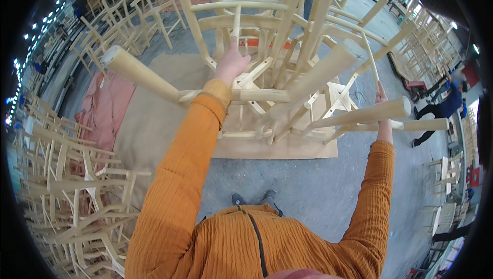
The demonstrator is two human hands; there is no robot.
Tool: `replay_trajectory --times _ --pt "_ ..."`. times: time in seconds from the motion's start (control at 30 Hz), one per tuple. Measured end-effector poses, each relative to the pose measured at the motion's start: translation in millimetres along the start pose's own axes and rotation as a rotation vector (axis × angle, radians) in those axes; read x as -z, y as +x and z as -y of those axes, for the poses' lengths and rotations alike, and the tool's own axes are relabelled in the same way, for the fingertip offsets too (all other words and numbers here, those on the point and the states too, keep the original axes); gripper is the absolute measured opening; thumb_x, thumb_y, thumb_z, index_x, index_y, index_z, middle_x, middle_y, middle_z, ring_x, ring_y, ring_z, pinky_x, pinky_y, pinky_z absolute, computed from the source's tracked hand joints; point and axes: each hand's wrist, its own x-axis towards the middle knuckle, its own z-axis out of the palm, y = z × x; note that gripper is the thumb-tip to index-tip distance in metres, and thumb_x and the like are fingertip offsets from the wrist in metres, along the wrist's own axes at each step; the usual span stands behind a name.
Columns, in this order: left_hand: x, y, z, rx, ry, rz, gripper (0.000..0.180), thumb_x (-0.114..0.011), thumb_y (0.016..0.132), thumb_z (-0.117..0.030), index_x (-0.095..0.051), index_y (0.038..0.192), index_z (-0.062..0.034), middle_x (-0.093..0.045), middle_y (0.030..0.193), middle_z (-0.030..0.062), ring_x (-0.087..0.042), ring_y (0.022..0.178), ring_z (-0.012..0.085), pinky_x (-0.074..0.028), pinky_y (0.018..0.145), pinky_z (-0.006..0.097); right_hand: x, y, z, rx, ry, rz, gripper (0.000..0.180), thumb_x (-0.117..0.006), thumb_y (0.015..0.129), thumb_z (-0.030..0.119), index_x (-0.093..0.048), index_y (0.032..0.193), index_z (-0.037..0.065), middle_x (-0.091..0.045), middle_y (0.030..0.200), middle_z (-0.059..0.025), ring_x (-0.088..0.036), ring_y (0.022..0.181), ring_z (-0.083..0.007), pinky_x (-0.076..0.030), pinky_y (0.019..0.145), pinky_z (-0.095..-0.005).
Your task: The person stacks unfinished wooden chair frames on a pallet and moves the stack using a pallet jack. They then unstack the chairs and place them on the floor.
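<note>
Upturned pale wooden chair frames (pixel 257 95) stand clustered in front of me, legs pointing up and toward me. Over the near rail reaches my left hand (pixel 233 66), its fingers closed around the lower end of a rung (pixel 236 21) that joins a crossbar. At the right, my right hand (pixel 381 95) is closed on the end of a thin rung (pixel 371 58) of another chair frame. A thick leg (pixel 364 112) and a rail partly hide that hand and its wrist. Crossed seat braces (pixel 254 77) show beneath the legs.
Brown cardboard (pixel 318 149) lies under the frames on the grey floor (pixel 308 191). Many chair frames (pixel 77 191) are piled at the left, beside a reddish cloth (pixel 106 104). More chairs stand farther off. A person in dark clothes (pixel 448 102) is at the far right.
</note>
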Motion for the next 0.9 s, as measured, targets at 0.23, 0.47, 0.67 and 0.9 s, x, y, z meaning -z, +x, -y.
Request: replay_trajectory --times 0.23,0.47,0.67,0.9 --pt "-11.6 19.1 2.4 -0.053 -0.001 -0.014 0.084 -0.058 0.078 -0.033 -0.013 0.144 -0.0077 -0.056 0.115 0.0269 -0.056 0.105 0.0380 -0.044 0.091 0.043 -2.8 -3.3 -15.2 0.100 0.115 -0.060 0.049 -0.045 0.093 0.013 -0.039 0.139 0.029 -0.039 0.059 -0.0025 -0.040 0.052 -0.0123 -0.036 0.050 -0.0324" --pt "-17.6 39.5 6.6 -0.118 0.099 -0.044 0.084 -0.057 0.078 -0.032 -0.012 0.144 -0.0061 -0.057 0.113 0.0268 -0.056 0.104 0.0391 -0.044 0.092 0.044 -2.1 -8.8 3.0 -0.033 0.076 0.009 0.059 -0.050 0.084 0.005 -0.041 0.139 0.023 -0.052 0.076 -0.0018 -0.053 0.068 -0.0169 -0.046 0.068 -0.0340" --pt "-10.2 46.7 -3.6 -0.111 0.109 -0.002 0.084 -0.059 0.079 -0.030 -0.012 0.144 -0.0066 -0.057 0.113 0.0270 -0.057 0.104 0.0392 -0.044 0.092 0.044 -1.7 -7.8 -2.7 0.015 -0.133 -0.032 0.058 -0.049 0.085 0.007 -0.039 0.139 0.025 -0.050 0.068 -0.0035 -0.049 0.061 -0.0172 -0.044 0.061 -0.0357" --pt "1.2 68.2 -0.9 -0.100 0.097 0.080 0.081 -0.058 0.081 -0.027 -0.012 0.144 -0.0074 -0.055 0.118 0.0257 -0.056 0.106 0.0376 -0.044 0.093 0.044 -18.4 -7.0 4.1 -0.060 -0.153 -0.035 0.051 -0.042 0.094 0.020 -0.029 0.141 0.035 -0.046 0.056 -0.0100 -0.046 0.049 -0.0203 -0.040 0.051 -0.0390"
